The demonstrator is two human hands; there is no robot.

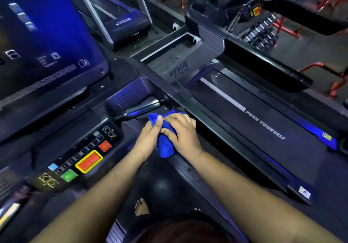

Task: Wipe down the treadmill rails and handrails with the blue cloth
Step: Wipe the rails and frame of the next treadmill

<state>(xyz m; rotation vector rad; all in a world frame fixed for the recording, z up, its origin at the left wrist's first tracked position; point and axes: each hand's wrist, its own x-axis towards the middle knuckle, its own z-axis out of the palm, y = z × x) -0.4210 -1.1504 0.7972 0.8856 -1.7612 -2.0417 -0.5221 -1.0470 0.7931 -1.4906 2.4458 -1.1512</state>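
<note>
A person is looking down at two bare forearms reaching forward over a treadmill. Both hands are holding one soft, bunched blue cloth [165, 144] between them: the left hand [148, 139] is pinching its upper edge with the thumb on top, and the right hand [181, 133] is lying over it with fingers curled around the fabric. The cloth is sitting just in front of a short, shiny, cylindrical metal grip [140, 108] that is sticking out from the console, and beside a long, dark, ridged handrail [222, 127] running diagonally away. To the left, a glossy control panel [79, 158] is showing one green square button, two red ones and one pale blue one, below a large glowing blue screen [43, 31]. To the right, a second treadmill's matte black belt [254, 129] is reading "PUSH YOURSELF". One bare foot [142, 207] is standing on the dark deck below. Red metal frames and a row of dumbbells [261, 31] are filling the dim gym behind.
</note>
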